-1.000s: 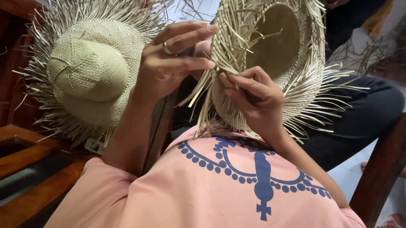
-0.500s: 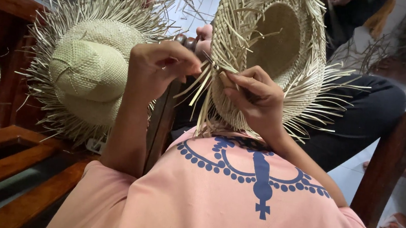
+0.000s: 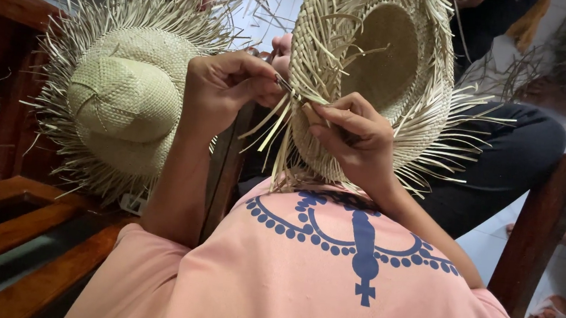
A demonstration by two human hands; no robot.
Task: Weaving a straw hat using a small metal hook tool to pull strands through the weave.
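At frame centre, the left hand (image 3: 224, 89) pinches a straw strand (image 3: 288, 88), perhaps with a small tool, while the right hand (image 3: 357, 135) clamps the hat (image 3: 378, 85) brim. Keep the strand taut and the grip firm.

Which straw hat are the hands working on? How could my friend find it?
Start at the pink shirt at the bottom and look just above it. There the left hand and right hand meet on a woven straw hat. Unlike the other hat, lying crown up on the left, it shows its hollow inside.
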